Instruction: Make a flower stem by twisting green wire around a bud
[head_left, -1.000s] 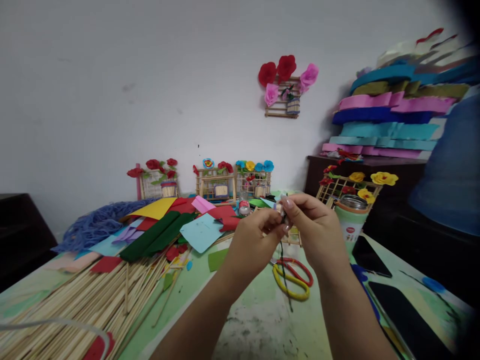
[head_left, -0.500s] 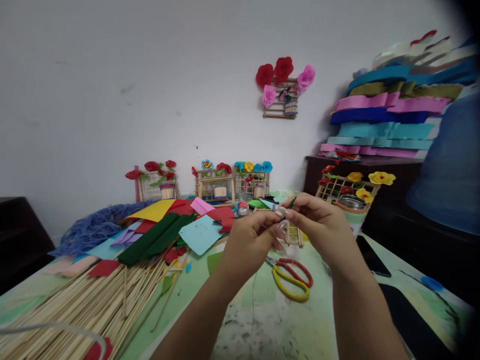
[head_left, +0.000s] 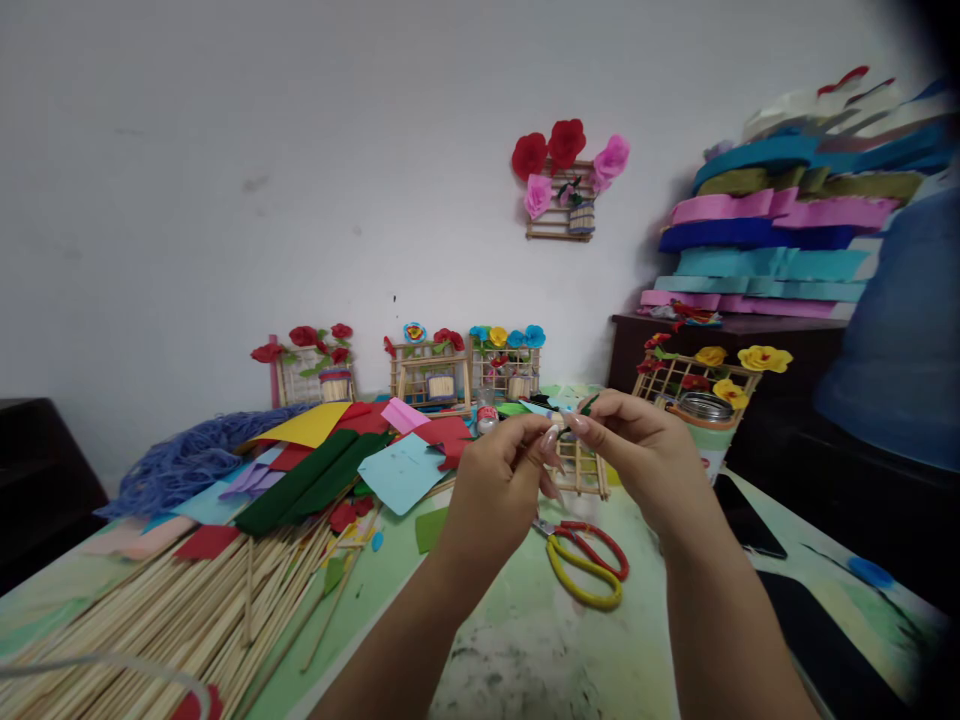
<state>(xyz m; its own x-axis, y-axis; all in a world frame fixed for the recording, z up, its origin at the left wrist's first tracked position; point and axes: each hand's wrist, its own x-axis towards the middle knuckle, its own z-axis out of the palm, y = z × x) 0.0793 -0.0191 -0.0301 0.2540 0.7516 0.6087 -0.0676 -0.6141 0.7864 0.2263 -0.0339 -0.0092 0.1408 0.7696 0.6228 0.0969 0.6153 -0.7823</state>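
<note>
Above the middle of the table my left hand (head_left: 502, 470) and my right hand (head_left: 637, 445) meet, fingertips pinched close together. Between them is a small dark green strip (head_left: 590, 404), whose end sticks up past my right thumb and finger; it looks like thin paper, but most of it is hidden. Behind and below the fingers stands a small bamboo-stick frame (head_left: 589, 470), partly covered by my hands. Under my hands on the table lie scissors (head_left: 589, 565) with one red and one yellow handle.
Bamboo sticks (head_left: 150, 610) and coloured paper sheets (head_left: 405, 470) cover the left side, with blue string (head_left: 195, 460) behind. A glass jar (head_left: 705, 415) and dark phones (head_left: 750, 520) are at right. Flower-decorated stick frames (head_left: 506, 365) line the wall.
My left fingertips have shifted slightly away from the right ones, and more of the stick frame shows below. Both hands still pinch at the green strip.
</note>
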